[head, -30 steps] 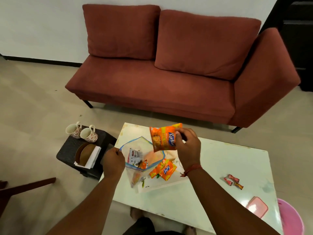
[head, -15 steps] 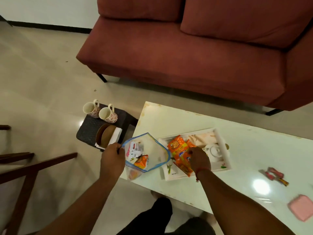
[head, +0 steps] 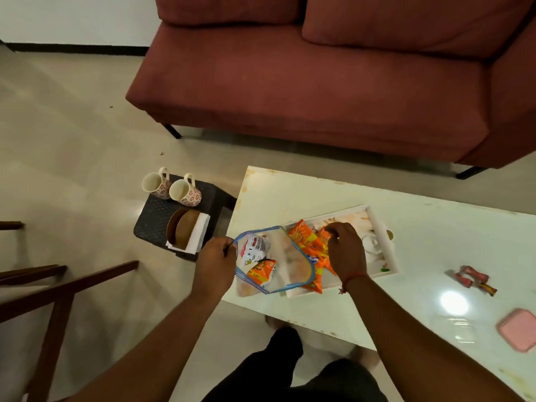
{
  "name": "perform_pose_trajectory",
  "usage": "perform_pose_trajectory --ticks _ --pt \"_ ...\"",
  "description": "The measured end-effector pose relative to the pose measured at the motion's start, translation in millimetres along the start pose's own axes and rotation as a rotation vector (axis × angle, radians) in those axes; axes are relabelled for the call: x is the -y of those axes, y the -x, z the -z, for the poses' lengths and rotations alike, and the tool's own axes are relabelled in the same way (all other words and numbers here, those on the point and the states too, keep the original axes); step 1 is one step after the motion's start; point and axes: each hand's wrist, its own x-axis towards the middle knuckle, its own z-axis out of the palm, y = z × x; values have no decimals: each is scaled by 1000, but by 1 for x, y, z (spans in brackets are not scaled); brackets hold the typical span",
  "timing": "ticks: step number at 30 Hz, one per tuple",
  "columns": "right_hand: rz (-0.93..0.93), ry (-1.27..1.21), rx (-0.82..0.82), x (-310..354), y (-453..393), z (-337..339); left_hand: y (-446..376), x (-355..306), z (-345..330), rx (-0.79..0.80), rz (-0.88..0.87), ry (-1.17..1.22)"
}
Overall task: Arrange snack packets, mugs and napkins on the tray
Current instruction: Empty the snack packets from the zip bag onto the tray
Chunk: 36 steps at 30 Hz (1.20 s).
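Packet-placing step. Right hand (head: 345, 250) fingers curled on orange packets (head: 307, 242) at tray (head: 388, 250) left end, grip seemingly closed. Left hand (head: 214, 264) pinches zip bag (head: 278, 262) rim at table (head: 406, 210) left edge. Next: pull remaining packets; mugs (head: 171, 187), napkins (head: 200, 232) wait on stool (head: 156, 219).

Head view, steeply down (slightly blurred)

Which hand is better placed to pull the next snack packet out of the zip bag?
Right. The left hand grips the zip bag by its rim, holding the mouth open. The right hand rests on orange packets in the tray, right beside the bag's opening.
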Motion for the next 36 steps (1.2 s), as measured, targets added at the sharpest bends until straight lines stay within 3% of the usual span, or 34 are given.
perform_pose_trajectory --ticks 3,6,10,13,19,25,30,36 --pt "253 -74 -45 37 26 44 12 -28 -10 13 -56 -17" --pt "368 3 167 58 55 73 32 -62 -25 -18 -120 -22" --pt "175 262 609 50 62 85 65 -112 -47 -41 -202 -6" --pt "15 396 700 37 52 110 89 -149 -61 -51 -267 23" --pt "-129 522 592 -9 32 154 125 -212 -84 -124 -367 84" --pt "-143 435 465 -27 26 178 134 -239 -94 -132 -381 113" --pt "51 494 267 -13 34 176 124 -233 -93 -147 -359 65" --pt "507 476 122 31 48 169 93 -191 -72 -216 -275 -45"
